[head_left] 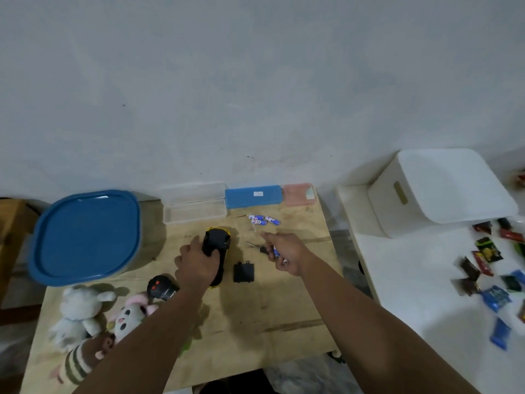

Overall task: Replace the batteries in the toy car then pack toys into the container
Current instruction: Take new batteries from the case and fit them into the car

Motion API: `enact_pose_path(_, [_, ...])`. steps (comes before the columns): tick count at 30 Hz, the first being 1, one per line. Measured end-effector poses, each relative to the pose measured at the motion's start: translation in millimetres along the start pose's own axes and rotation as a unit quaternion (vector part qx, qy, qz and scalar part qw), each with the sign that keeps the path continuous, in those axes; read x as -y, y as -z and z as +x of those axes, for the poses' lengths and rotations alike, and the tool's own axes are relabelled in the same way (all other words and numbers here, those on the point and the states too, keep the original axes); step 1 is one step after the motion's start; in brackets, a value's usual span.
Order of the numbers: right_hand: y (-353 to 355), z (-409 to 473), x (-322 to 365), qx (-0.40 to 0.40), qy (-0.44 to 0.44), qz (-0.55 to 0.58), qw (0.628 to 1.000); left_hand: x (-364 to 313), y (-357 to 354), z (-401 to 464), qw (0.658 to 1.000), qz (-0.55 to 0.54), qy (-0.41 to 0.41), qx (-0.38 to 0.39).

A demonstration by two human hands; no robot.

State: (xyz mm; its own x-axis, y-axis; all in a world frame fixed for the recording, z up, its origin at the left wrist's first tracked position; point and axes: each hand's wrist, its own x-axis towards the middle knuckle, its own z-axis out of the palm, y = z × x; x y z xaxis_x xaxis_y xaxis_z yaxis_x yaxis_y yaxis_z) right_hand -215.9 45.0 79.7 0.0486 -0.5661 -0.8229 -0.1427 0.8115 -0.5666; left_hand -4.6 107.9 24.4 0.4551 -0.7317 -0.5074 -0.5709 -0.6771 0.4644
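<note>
My left hand (196, 265) grips the upturned toy car (217, 251), my right hand (284, 253) pinches batteries (276, 251); I should match their polarity carefully.

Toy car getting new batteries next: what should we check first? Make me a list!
1. Toy car flipped belly-up, held by left hand: ok.
2. Battery cover off, lying on the table: ok.
3. Batteries in right hand: ok.
4. More batteries lying nearby: ok.
5. Old batteries out of the car: cannot tell.
6. Which batteries are new: cannot tell.
</note>
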Motion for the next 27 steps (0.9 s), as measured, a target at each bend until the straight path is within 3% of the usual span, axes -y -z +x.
enact_pose_path(3, [14.4, 0.5, 6.7, -0.048, 0.063, -0.037, 0.996, -17.9, 9.3, -14.3, 0.99, 0.079, -0.1, -0.059])
enact_pose_path(5, [29.7, 4.9, 15.7, -0.088, 0.119, -0.092, 0.985, -40.2, 10.1, -14.0, 0.975, 0.119, -0.179, -0.057])
enact_pose_path(10, [79.0, 52.4, 39.7, -0.191, 0.228, -0.351, 0.888, -124.7, -15.8, 11.3, 0.927, 0.201, -0.317, 0.007])
enact_pose_path(14, [104.8, 103.3, 50.6, -0.246, 0.28, -0.464, 0.804, -169.0, -59.9, 46.4, 0.897, 0.244, -0.37, 0.001])
enact_pose_path(18, [120.1, 140.5, 56.7, -0.243, 0.295, -0.568, 0.729, -183.2, -93.5, 80.9, 0.881, 0.281, -0.379, -0.046])
enact_pose_path(27, [123.3, 150.7, 57.9, -0.219, 0.353, -0.668, 0.618, -184.1, -109.5, 112.8, 0.845, 0.285, -0.446, -0.07])
